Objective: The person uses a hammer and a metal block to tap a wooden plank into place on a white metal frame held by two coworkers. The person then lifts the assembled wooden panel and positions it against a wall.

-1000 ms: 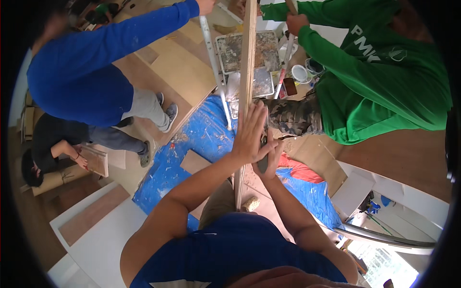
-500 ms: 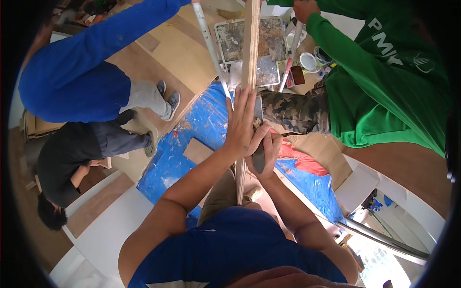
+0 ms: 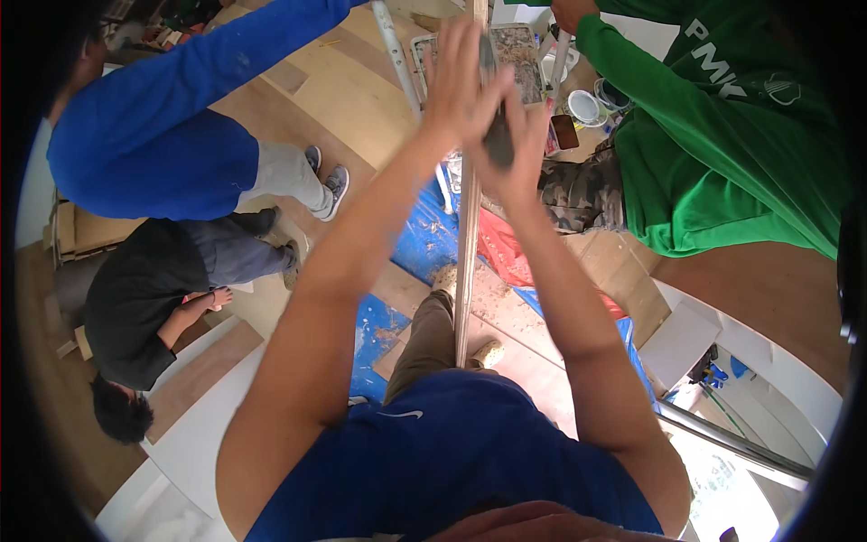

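A long, narrow plywood board stands on edge, running from near my waist away to the far side. My right hand is closed around a dark, elongated hand plane resting along the board's edge. My left hand lies at the front left of the plane and board, slightly blurred. Its fingers are stretched out and its thumb reaches toward the plane. Both arms extend far forward. The plane's underside is hidden.
A person in green stands at the right, one in blue at the left, and one in black bends below. Beyond the board are a stained metal platform and a white bucket. Blue sheeting covers part of the floor.
Both hands and the hand plane have moved forward along the board, away from me. My arms are more outstretched, and the view has shifted slightly.
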### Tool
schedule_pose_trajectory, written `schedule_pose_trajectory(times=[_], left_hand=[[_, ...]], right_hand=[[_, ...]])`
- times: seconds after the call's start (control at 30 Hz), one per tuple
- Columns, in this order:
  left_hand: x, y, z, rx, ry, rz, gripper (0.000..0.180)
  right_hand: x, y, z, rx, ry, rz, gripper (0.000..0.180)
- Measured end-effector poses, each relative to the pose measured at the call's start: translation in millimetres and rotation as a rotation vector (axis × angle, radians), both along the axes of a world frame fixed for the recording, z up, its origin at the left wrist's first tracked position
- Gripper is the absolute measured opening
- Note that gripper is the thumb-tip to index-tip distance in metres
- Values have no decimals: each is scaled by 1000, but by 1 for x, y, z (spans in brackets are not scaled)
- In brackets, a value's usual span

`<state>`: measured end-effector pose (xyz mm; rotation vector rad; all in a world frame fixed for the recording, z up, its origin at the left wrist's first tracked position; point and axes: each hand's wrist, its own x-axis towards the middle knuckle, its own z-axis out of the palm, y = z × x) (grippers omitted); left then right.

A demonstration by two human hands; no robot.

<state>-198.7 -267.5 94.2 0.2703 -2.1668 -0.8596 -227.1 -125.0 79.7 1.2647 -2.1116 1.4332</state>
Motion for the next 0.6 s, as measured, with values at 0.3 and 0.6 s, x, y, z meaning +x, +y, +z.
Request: schedule_pose_trajectory(times=[0.3,0.6], left_hand=[[127,126,-57,63,-271,51,85],[-84,-33,46,-70,-317,322,50]], right_hand=[[122,122,-64,141,-177,-43,76],[-59,-55,25,658,-101,-310,66]])
